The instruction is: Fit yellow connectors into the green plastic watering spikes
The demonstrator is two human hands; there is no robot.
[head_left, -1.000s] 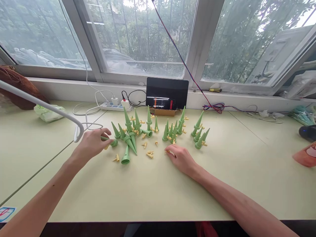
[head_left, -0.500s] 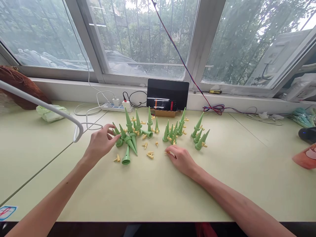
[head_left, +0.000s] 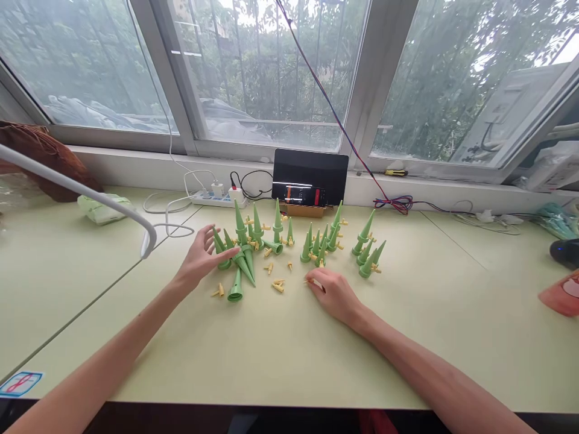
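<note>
My left hand (head_left: 199, 256) is at the left of a cluster of green plastic spikes, its thumb and fingers spread around an upright green spike (head_left: 219, 241). Whether the skin touches that spike I cannot tell. In front lies a green spike (head_left: 235, 288) with its threaded open end toward me. My right hand (head_left: 335, 292) rests on the table, fingertips pinched on a small yellow valve (head_left: 306, 281), mostly hidden. Loose yellow valves (head_left: 278, 287) lie between the hands. Several upright spikes (head_left: 320, 247) with yellow valves fitted stand beyond my right hand.
More assembled spikes (head_left: 368, 259) stand at the right. Behind them a dark tablet (head_left: 312, 169) leans on a cardboard box, with a power strip (head_left: 210, 199) beside it. A white lamp arm (head_left: 90, 190) crosses the left side. A red-blue cable bundle (head_left: 398, 204) lies at the back.
My left hand has opened wider and moved right, its thumb now reaching across the spikes. My right hand stays in place. The whole view has shifted slightly.
</note>
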